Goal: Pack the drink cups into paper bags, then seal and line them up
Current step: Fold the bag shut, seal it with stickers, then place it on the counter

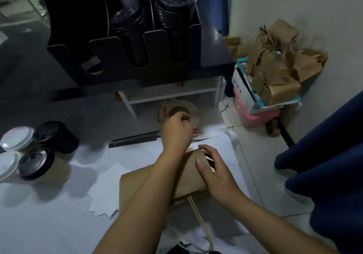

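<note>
A brown paper bag (188,177) lies flat on the white paper-covered surface, its twine handles (200,220) pointing toward me. My right hand (214,171) rests on the bag's folded top edge, fingers spread and pressing it down. My left hand (177,131) reaches past the bag to a tape roll (193,112), its fingers pinched at the roll; whether they grip tape I cannot tell. Several lidded drink cups (39,151) stand at the left, some with white lids, some with black.
A black cup-and-lid dispenser (125,43) stands behind on a dark counter. Black straws (135,139) lie left of my left hand. Filled paper bags (279,65) are piled on boxes at the right wall. A dark blue cloth (326,165) hangs at right.
</note>
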